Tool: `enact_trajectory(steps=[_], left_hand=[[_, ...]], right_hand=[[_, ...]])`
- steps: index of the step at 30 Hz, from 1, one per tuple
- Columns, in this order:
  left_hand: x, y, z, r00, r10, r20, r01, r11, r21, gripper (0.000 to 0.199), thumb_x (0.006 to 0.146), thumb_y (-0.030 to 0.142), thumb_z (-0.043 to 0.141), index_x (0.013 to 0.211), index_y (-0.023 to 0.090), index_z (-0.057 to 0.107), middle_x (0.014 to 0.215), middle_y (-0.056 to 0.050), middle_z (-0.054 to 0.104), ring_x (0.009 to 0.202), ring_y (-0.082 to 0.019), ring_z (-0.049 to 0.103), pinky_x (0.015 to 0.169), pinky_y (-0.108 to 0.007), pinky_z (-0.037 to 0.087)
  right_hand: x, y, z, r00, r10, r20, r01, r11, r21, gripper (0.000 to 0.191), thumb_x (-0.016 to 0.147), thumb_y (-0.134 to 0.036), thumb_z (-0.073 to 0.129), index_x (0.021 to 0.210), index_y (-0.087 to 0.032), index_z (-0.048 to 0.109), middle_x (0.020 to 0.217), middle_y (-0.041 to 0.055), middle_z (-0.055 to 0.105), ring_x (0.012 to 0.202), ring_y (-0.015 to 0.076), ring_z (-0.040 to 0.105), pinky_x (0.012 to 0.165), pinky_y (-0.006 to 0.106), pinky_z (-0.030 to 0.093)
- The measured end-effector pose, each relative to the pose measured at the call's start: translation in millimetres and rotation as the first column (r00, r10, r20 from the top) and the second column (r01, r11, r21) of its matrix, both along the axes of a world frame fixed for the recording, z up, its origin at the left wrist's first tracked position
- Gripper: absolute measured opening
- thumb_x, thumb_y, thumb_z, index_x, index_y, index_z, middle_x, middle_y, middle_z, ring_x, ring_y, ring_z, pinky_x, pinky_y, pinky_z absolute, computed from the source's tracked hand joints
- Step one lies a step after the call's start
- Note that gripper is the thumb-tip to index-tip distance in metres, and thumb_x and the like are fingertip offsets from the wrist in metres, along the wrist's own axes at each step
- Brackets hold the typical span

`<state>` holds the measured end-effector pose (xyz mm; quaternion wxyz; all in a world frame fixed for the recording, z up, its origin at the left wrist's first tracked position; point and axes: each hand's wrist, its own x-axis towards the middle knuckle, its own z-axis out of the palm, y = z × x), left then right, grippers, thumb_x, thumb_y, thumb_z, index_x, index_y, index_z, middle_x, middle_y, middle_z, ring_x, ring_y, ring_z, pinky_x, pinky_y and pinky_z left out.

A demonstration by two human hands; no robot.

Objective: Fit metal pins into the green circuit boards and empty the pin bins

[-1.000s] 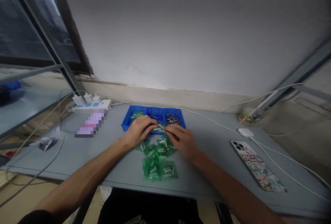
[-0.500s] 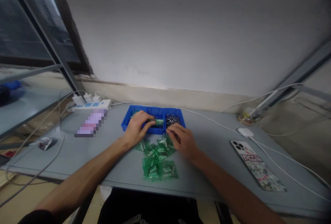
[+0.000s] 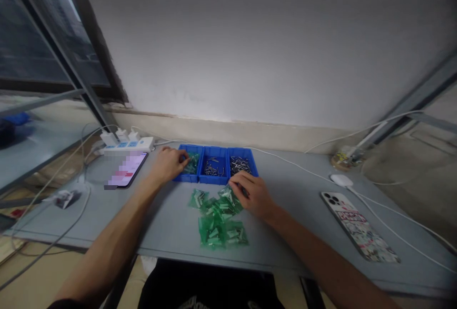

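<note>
My left hand (image 3: 169, 162) is at the left blue bin (image 3: 189, 177), its fingertips bent together over a heap of small pale green pieces (image 3: 193, 160). What those fingers hold, if anything, is hidden. My right hand (image 3: 253, 192) hovers in front of the right blue bin (image 3: 254, 168), thumb and fingers pinched; I cannot make out anything between them. Dark and silvery screws (image 3: 240, 164) fill that bin, while the middle blue bin (image 3: 214, 150) has thinner scattered screws (image 3: 214, 170). Several green plastic packets (image 3: 214, 228) with small pieces inside lie piled below the bins.
A lit phone (image 3: 134, 168) and a white power strip (image 3: 143, 144) are on the left. To the right lie a patterned phone (image 3: 357, 228), a white charger puck (image 3: 342, 180) and white cables. The wall (image 3: 250, 85) rises behind the grey table (image 3: 285, 252).
My left hand has moved left from above the middle bin to the left bin, and the green item at its fingertips no longer shows. My right hand stays nearly in place.
</note>
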<state>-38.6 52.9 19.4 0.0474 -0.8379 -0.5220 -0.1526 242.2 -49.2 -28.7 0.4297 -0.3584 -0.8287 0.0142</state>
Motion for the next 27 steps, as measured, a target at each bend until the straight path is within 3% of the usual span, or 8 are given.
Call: enact_trajectory(steps=[7, 10, 13, 16, 20, 23, 27], left_hand=[[0.6, 0.1, -9.1, 0.998, -0.061, -0.020, 0.063, 0.991, 0.117, 0.016, 0.084, 0.023, 0.066, 0.099, 0.026, 0.071, 0.094, -0.004, 0.069, 0.095, -0.028, 0.063, 0.090, -0.042, 0.042], [4.1, -1.2, -10.5, 0.993, -0.107, 0.048, 0.097, 0.979, 0.182, 0.020, 0.089, 0.020, 0.061, 0.106, 0.024, 0.070, 0.101, -0.005, 0.068, 0.099, -0.026, 0.062, 0.091, -0.041, 0.043], [10.0, -5.4, -9.4, 0.971, -0.175, 0.165, 0.127, 0.956, 0.266, 0.021, 0.093, 0.018, 0.056, 0.109, 0.023, 0.068, 0.102, -0.005, 0.067, 0.099, -0.023, 0.062, 0.091, -0.038, 0.044], [13.9, -10.2, -7.7, 0.943, -0.224, 0.247, 0.127, 0.927, 0.353, 0.020, 0.094, 0.016, 0.054, 0.108, 0.021, 0.068, 0.101, -0.005, 0.066, 0.098, -0.022, 0.061, 0.089, -0.036, 0.046], [15.3, -14.4, -7.8, 0.918, -0.291, 0.270, 0.166, 0.899, 0.406, 0.018, 0.096, 0.018, 0.053, 0.107, 0.020, 0.067, 0.100, -0.006, 0.065, 0.097, -0.022, 0.060, 0.089, -0.036, 0.047], [18.8, -15.2, -7.7, 0.885, -0.379, 0.271, 0.257, 0.882, 0.394, 0.018, 0.097, 0.018, 0.051, 0.107, 0.019, 0.066, 0.101, -0.007, 0.064, 0.097, -0.021, 0.060, 0.089, -0.036, 0.049], [30.6, -14.2, -0.1, 0.836, -0.501, 0.223, 0.404, 0.838, 0.367, 0.017, 0.098, 0.017, 0.050, 0.106, 0.019, 0.064, 0.104, -0.007, 0.064, 0.098, -0.020, 0.059, 0.089, -0.036, 0.050]], right_hand=[[-3.2, -4.1, 0.3, 0.990, 0.027, 0.140, -0.024, 0.999, -0.021, 0.015, 0.099, -0.023, 0.051, 0.095, -0.020, 0.065, 0.086, 0.0024, 0.068, 0.068, 0.0109, 0.058, 0.062, 0.025, 0.039], [-10.6, -7.1, 2.8, 0.984, 0.072, 0.163, -0.054, 0.992, -0.111, 0.016, 0.100, -0.027, 0.051, 0.100, -0.020, 0.066, 0.092, 0.0027, 0.069, 0.073, 0.0113, 0.061, 0.065, 0.024, 0.042], [-26.8, -13.2, 12.1, 0.966, 0.038, 0.255, 0.010, 0.983, -0.184, 0.018, 0.100, -0.031, 0.052, 0.105, -0.021, 0.066, 0.101, 0.0035, 0.070, 0.083, 0.0144, 0.065, 0.072, 0.026, 0.046], [-50.1, -20.3, 24.6, 0.898, -0.014, 0.440, 0.119, 0.970, -0.213, 0.022, 0.098, -0.039, 0.055, 0.104, -0.021, 0.066, 0.102, 0.0049, 0.070, 0.086, 0.0189, 0.067, 0.071, 0.030, 0.048], [-78.7, -22.4, 32.4, 0.798, 0.016, 0.603, 0.158, 0.959, -0.234, 0.036, 0.091, -0.051, 0.062, 0.101, -0.016, 0.065, 0.099, 0.0097, 0.071, 0.084, 0.0255, 0.068, 0.070, 0.037, 0.051], [-91.1, -18.5, 30.5, 0.772, 0.012, 0.636, 0.188, 0.951, -0.247, 0.034, 0.089, -0.046, 0.066, 0.101, -0.013, 0.066, 0.096, 0.0120, 0.072, 0.082, 0.0274, 0.069, 0.068, 0.038, 0.050], [-96.5, -13.7, 29.1, 0.776, 0.005, 0.631, 0.178, 0.957, -0.227, 0.020, 0.090, -0.030, 0.062, 0.100, -0.014, 0.067, 0.089, 0.0114, 0.073, 0.073, 0.0229, 0.068, 0.062, 0.033, 0.045]])
